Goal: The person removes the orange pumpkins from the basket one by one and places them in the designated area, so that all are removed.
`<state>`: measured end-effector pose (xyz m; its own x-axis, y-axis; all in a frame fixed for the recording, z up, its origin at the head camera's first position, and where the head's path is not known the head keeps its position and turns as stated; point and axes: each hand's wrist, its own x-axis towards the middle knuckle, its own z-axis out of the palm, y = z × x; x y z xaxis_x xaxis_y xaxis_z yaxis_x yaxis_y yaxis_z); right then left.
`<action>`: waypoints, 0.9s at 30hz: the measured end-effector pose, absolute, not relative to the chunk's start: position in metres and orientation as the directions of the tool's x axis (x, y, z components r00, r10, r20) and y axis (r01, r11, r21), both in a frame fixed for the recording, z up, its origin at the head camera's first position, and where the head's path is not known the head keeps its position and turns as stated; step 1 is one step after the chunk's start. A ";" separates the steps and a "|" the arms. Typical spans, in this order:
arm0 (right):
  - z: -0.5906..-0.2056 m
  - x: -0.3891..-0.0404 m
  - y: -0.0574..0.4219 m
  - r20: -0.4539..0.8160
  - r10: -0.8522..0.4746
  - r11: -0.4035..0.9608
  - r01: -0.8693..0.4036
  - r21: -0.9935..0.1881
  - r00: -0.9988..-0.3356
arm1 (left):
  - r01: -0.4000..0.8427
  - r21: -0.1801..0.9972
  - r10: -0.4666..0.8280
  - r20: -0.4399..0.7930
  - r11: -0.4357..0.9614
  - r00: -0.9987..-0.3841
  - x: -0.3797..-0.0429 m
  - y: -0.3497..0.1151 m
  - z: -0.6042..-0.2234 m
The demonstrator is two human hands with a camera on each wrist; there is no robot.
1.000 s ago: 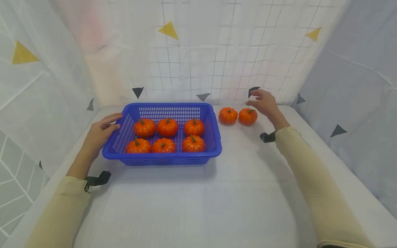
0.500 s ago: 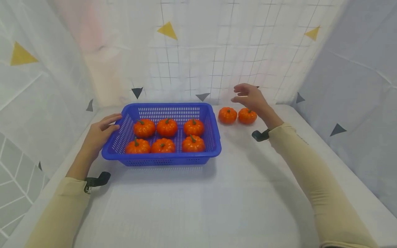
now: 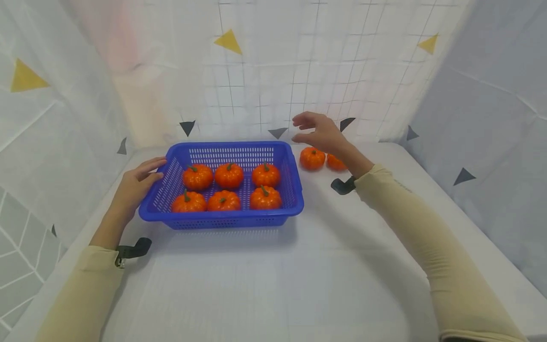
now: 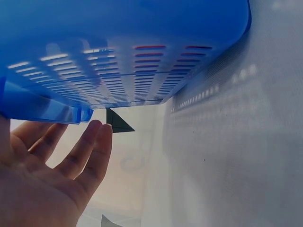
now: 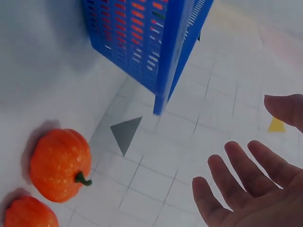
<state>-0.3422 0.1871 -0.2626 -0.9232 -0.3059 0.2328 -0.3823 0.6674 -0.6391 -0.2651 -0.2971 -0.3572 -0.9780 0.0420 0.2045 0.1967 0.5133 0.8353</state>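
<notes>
Blue, slotted basket [image 3: 222, 215], standing on the white desk [image 3: 239, 285] just right of my left hand [image 3: 134, 183], whose relaxed, nearly straight fingers rest at its rim without gripping; inside are six orange pumpkins [image 3: 265, 198] in two rows of three. My right hand [image 3: 320, 133] is raised in the air, thumb well parted from gently curved fingers, holding nothing. Below it, two more pumpkins [image 3: 312, 160] sit side by side on the desk, one partly hidden by my right wrist.
</notes>
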 end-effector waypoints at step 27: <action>-0.263 -0.329 0.109 0.167 -0.593 0.514 -0.530 -0.675 -0.788 | 0.206 0.830 0.043 0.215 0.518 -0.976 -0.265 -0.297 -0.359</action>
<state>-0.3286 0.1088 -0.2632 -0.7878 -0.5928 0.1671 -0.5297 0.5137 -0.6749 -0.2654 -0.2968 -0.3587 -0.9757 0.0426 0.2149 0.2055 0.5179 0.8304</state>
